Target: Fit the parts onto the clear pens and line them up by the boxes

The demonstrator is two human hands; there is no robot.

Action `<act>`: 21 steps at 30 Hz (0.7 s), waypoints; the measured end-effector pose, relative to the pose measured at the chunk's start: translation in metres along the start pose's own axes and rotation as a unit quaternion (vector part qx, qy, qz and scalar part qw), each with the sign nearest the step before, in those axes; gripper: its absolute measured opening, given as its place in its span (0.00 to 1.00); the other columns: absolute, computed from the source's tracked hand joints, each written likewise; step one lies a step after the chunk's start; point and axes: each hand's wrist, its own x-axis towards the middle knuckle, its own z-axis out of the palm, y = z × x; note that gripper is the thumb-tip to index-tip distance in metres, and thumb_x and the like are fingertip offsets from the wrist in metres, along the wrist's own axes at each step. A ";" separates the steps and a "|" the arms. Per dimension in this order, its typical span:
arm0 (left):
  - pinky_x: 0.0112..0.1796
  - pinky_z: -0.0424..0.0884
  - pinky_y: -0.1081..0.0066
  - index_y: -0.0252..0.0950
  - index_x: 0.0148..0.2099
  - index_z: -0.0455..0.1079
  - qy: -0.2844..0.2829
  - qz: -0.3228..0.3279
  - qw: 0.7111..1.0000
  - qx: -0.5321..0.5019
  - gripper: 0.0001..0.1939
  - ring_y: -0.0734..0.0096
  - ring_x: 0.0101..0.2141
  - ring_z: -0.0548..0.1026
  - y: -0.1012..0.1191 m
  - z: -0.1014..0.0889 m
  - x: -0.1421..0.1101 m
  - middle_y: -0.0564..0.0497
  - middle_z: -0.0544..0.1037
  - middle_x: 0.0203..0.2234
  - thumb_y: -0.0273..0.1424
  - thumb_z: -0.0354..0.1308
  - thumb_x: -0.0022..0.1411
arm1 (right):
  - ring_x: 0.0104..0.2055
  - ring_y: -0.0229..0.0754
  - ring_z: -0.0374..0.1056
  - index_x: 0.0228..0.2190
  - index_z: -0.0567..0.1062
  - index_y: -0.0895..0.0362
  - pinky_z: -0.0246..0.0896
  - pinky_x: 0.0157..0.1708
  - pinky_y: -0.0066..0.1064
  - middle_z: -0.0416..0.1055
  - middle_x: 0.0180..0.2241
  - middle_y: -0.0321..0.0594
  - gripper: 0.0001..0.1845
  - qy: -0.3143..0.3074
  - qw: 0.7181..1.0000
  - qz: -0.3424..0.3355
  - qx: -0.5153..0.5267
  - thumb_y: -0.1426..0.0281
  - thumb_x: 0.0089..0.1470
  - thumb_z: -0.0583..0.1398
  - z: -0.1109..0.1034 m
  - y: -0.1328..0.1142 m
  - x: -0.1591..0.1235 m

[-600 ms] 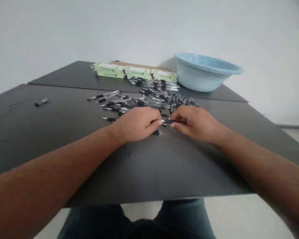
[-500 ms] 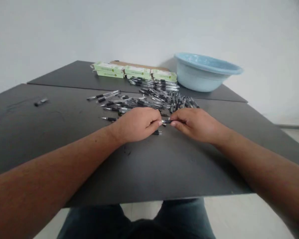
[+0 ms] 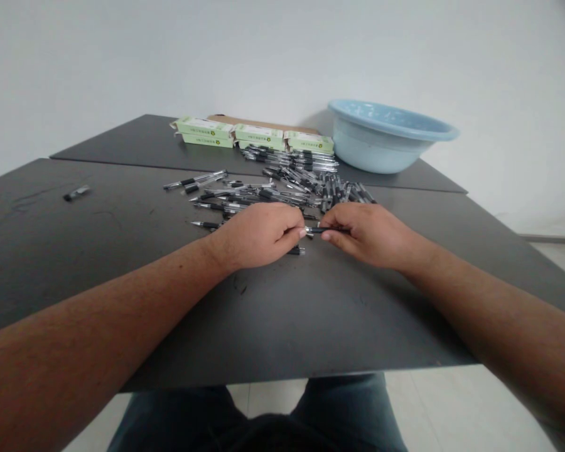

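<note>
My left hand [image 3: 258,234] and my right hand [image 3: 367,233] meet over the dark table [image 3: 273,314], both pinched on one black pen [image 3: 316,230] held level between them. The left fingers grip its left end and the right fingers its right part. Under the left hand another dark pen part [image 3: 295,250] lies on the table. Just beyond the hands spreads a pile of several black-and-clear pens [image 3: 282,185].
Three pale green boxes [image 3: 254,136] lie in a row at the back, on a brown cardboard piece. A light blue basin [image 3: 386,135] stands at the back right. A small dark pen cap [image 3: 76,193] lies alone at the left. The table's front edge is close to my legs.
The hands stay almost still; the gap between the fingertips closed briefly and has reopened a little, showing slightly more of the pen.
</note>
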 end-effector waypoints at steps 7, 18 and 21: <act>0.35 0.64 0.68 0.35 0.36 0.71 0.001 -0.007 1.000 0.002 0.13 0.66 0.32 0.74 0.000 0.000 0.000 0.50 0.77 0.29 0.33 0.51 0.73 | 0.38 0.45 0.76 0.42 0.79 0.56 0.65 0.38 0.32 0.81 0.37 0.42 0.09 0.011 1.000 0.001 0.003 0.66 0.64 0.62 0.002 0.002 0.001; 0.36 0.65 0.67 0.35 0.37 0.73 -0.004 -0.003 1.000 0.001 0.13 0.66 0.32 0.74 -0.001 -0.001 0.000 0.50 0.77 0.30 0.33 0.51 0.73 | 0.38 0.45 0.76 0.41 0.79 0.56 0.64 0.39 0.33 0.81 0.36 0.42 0.10 -0.006 1.000 -0.014 -0.009 0.66 0.67 0.58 0.001 0.002 0.000; 0.36 0.64 0.67 0.35 0.37 0.72 -0.005 -0.006 1.000 0.003 0.13 0.66 0.32 0.74 -0.001 0.000 0.000 0.50 0.77 0.29 0.33 0.51 0.73 | 0.39 0.45 0.76 0.42 0.79 0.57 0.64 0.40 0.33 0.81 0.37 0.42 0.11 -0.001 1.000 -0.011 -0.001 0.66 0.68 0.58 0.001 0.002 0.000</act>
